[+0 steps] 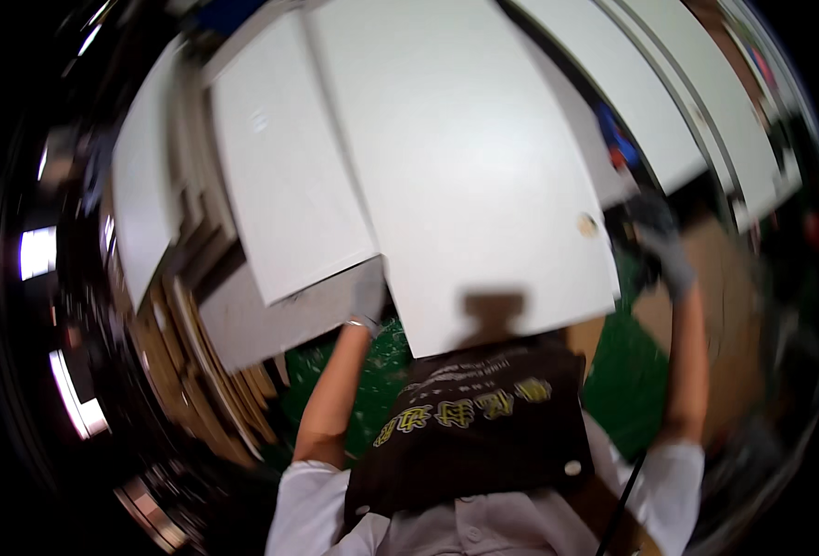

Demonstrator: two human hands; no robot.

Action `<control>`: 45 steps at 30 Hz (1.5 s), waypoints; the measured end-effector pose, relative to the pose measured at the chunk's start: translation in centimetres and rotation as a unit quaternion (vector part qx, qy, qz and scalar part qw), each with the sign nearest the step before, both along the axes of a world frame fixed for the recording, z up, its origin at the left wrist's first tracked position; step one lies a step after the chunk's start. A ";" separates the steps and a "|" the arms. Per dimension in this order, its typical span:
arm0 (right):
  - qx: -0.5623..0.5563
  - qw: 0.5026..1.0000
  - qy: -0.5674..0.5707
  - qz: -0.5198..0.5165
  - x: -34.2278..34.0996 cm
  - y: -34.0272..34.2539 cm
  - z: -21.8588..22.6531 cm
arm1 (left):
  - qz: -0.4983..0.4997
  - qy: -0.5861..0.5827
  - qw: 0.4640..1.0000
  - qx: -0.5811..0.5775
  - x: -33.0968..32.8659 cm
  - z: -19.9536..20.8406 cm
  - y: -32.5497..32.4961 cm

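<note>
A large white panel [465, 176] lies in front of me, its near edge close to my dark apron [483, 417]. My left hand [368, 292], in a grey glove, is closed at the panel's left edge near its front corner; the fingertips are hidden. Beyond the panel's right edge is my right hand [660, 241], also gloved in grey. Its fingers are dark and blurred against a dark patch, so I cannot make out whether they hold anything. A small round tan mark [586, 224] shows near the panel's right edge.
Another white panel [289, 157] lies to the left, over a grey board [261, 315]. Boards with brown edges [196, 361] stand stacked at far left. More white panels [622, 83] lie at right, beside a brown board [715, 306]. Green floor [627, 371] shows below.
</note>
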State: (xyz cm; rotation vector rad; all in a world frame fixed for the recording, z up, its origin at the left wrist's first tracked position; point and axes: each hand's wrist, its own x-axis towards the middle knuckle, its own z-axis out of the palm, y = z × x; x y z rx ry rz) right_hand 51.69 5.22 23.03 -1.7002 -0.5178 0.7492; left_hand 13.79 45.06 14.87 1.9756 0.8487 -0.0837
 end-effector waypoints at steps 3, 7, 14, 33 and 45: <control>0.038 0.980 0.190 -0.032 -5.7 -1.5 0.2 | 0.260 -0.113 0.889 -0.359 -1.1 2.3 -8.9; 0.010 0.956 0.279 -0.090 -7.7 -2.4 -2.6 | 0.318 -0.127 0.847 -0.407 1.5 3.4 -10.2; -0.009 0.955 0.277 -0.109 -6.8 0.0 -0.6 | 0.211 -0.191 0.893 -0.348 -0.1 -0.9 -7.9; 0.185 0.909 0.364 -0.078 -16.3 29.9 -0.6 | 0.138 0.161 0.885 0.414 1.2 -2.5 31.3; 0.243 0.862 0.445 -0.004 -16.9 29.5 -1.8 | -0.445 -0.313 0.817 0.194 -14.7 -2.0 6.3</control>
